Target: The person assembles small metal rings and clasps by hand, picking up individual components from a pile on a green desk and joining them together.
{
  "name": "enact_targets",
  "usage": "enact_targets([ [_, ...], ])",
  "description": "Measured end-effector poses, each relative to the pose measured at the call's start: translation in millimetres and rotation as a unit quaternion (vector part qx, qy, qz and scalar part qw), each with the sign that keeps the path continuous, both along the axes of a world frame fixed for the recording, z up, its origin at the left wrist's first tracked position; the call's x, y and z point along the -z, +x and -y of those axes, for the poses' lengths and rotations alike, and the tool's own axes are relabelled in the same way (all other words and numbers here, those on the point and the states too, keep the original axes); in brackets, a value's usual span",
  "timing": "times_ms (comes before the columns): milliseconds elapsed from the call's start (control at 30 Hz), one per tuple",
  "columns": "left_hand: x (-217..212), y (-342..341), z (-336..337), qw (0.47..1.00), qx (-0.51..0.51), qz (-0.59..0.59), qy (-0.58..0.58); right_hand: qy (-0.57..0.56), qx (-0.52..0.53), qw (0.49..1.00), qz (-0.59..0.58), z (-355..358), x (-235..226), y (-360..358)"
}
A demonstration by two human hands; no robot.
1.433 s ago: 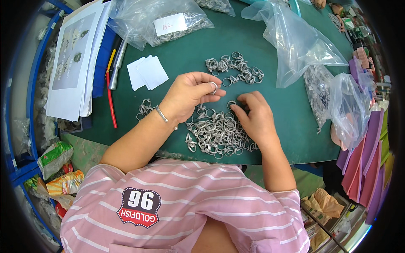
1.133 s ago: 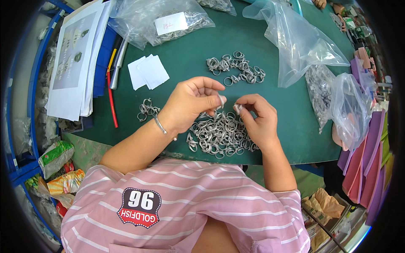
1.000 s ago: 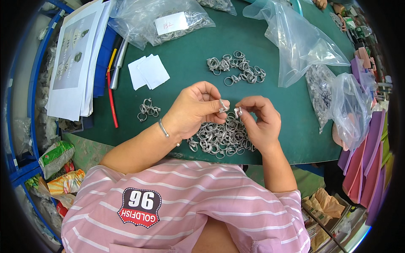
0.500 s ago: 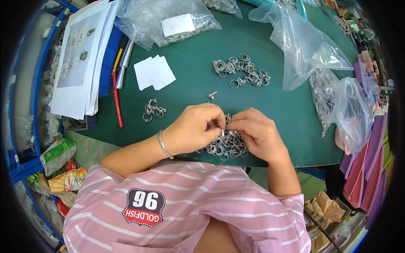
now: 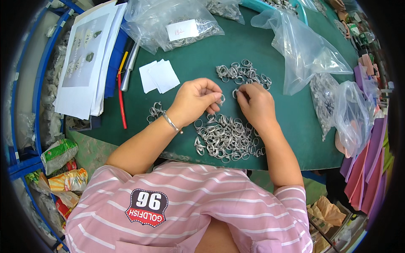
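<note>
My left hand, with a bangle at its wrist, pinches a grey metal ring between thumb and fingertips. To its right, my right hand has its fingers closed at another grey ring, just short of the far cluster of rings. A large pile of similar grey rings lies between my forearms near the table's front edge. A smaller group of rings sits left of my left hand, partly hidden by my wrist.
White paper cards lie on the green table. Behind them is a clear bag of rings. Papers and a red-yellow pen are at the left. Empty-looking plastic and more bags lie at the right.
Both hands have moved away from me, off the near pile, and apart from each other. The near pile now shows fully. My right hand has reached the far cluster with a ring.
</note>
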State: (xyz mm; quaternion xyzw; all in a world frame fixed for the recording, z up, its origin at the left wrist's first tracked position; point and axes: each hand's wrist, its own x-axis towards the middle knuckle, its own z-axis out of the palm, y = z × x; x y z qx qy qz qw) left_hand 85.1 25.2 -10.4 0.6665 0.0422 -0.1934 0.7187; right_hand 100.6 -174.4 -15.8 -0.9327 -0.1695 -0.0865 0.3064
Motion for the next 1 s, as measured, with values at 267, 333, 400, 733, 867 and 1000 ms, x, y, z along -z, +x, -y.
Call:
enact_targets([
  [267,-8,-10,-5,0.964,0.020,-0.171,-0.204,0.372,-0.047,0.901,-0.220,6,-15,-29],
  [333,-12,-11,-5,0.964,0.028,-0.172,-0.203,0.375,-0.062,0.900,-0.214,6,-22,-33],
  [400,-15,-12,-3,0.962,0.033,-0.174,-0.208,0.372,-0.067,0.902,-0.206,6,-28,-36],
  [733,-30,-21,-4,0.949,0.252,0.152,0.109,0.206,-0.170,0.954,-0.135,16,-36,-39],
  [867,-25,-5,6,0.888,0.192,0.330,0.256,0.126,-0.142,0.979,-0.080,24,-30,-24],
  [1000,8,29,46,0.815,0.079,0.512,0.260,0.019,0.024,0.998,0.053,22,-10,5],
])
